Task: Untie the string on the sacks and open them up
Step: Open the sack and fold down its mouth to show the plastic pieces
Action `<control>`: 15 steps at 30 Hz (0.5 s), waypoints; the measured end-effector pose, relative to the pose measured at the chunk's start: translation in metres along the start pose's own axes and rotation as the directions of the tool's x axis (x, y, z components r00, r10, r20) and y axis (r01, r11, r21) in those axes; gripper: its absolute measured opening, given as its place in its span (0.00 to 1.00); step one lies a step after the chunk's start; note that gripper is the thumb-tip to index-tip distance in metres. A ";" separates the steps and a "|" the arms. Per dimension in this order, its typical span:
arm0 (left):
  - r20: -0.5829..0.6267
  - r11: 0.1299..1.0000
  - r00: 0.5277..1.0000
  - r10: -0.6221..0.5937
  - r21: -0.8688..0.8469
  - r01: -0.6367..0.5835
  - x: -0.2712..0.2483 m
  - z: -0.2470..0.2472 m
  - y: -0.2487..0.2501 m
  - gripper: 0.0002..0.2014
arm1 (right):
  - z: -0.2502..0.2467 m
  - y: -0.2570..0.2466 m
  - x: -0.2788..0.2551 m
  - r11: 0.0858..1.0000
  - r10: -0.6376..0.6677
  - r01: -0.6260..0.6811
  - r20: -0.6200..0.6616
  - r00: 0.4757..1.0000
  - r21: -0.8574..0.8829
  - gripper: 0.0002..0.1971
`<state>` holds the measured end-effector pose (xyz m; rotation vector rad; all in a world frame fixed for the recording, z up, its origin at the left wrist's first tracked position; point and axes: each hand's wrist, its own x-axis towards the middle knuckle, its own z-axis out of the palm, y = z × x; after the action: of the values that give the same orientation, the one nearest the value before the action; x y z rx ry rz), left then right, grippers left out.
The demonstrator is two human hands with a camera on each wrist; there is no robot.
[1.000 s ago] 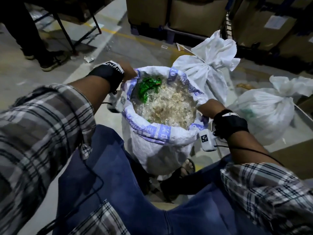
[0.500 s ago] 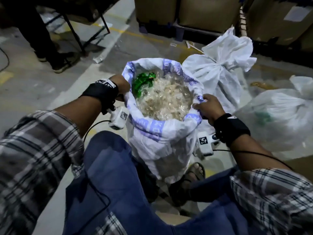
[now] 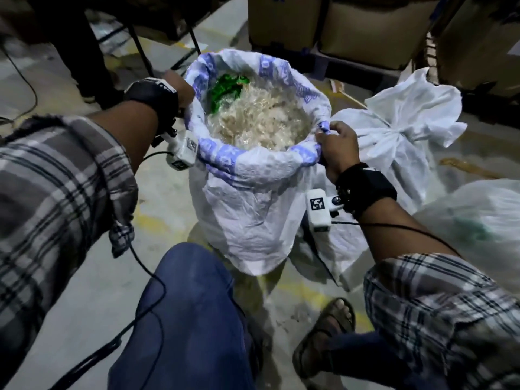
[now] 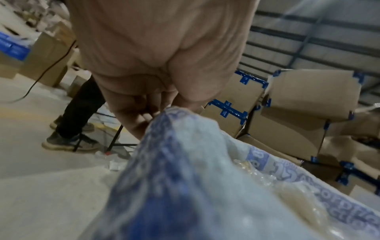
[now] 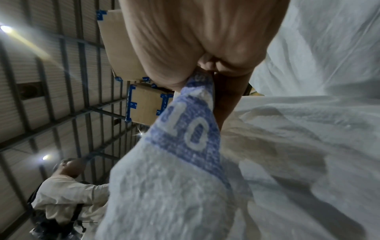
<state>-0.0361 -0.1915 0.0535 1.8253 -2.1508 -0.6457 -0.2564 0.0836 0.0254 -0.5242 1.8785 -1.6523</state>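
We hold the open sack (image 3: pixel 253 209) by its rolled rim on the warehouse floor (image 3: pixel 84 277)

Our left hand (image 3: pixel 180 91) clamps the rim's left side with curled fingers (image 4: pixel 141 113), and our right hand (image 3: pixel 336 149) pinches the right side; the sack stands upright between our knees, its mouth spread over pale shredded filling (image 3: pixel 259 116) and a green scrap (image 3: pixel 225 87). Just behind our right hand a tied sack (image 3: pixel 402 136) leans, and a third sack (image 3: pixel 478 218) lies further right. The concrete is dusty with worn yellow lines; cardboard boxes (image 4: pixel 308 97) with blue tape are stacked by a corrugated wall, and another person's legs (image 4: pixel 80 110) stand near a black metal frame
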 end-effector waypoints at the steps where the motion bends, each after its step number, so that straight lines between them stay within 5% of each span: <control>1: -0.006 1.000 1.000 -0.004 -0.001 0.004 0.011 -0.001 -0.001 0.17 | 0.005 0.004 0.004 1.000 0.009 -0.009 0.007 1.000 0.015 0.04; 8: 0.149 0.999 0.989 0.006 0.043 -0.012 -0.003 0.023 -0.009 0.13 | 0.034 0.045 0.036 0.966 0.244 -0.228 0.136 0.960 -0.125 0.08; 11: 0.165 1.000 0.986 -0.011 0.011 0.009 -0.020 0.044 -0.007 0.28 | 0.039 0.061 0.050 0.918 0.216 -0.163 0.110 0.970 -0.361 0.07; 15: 0.220 0.972 0.960 -0.176 -0.113 0.204 -0.038 0.051 -0.008 0.56 | 0.033 0.066 0.049 0.912 0.209 -0.180 0.040 0.977 -0.368 0.08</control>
<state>-0.0460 -0.1467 0.0085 1.9834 -2.0096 -1.0433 -0.2670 0.0381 -0.0502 -0.5205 2.1125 -1.1441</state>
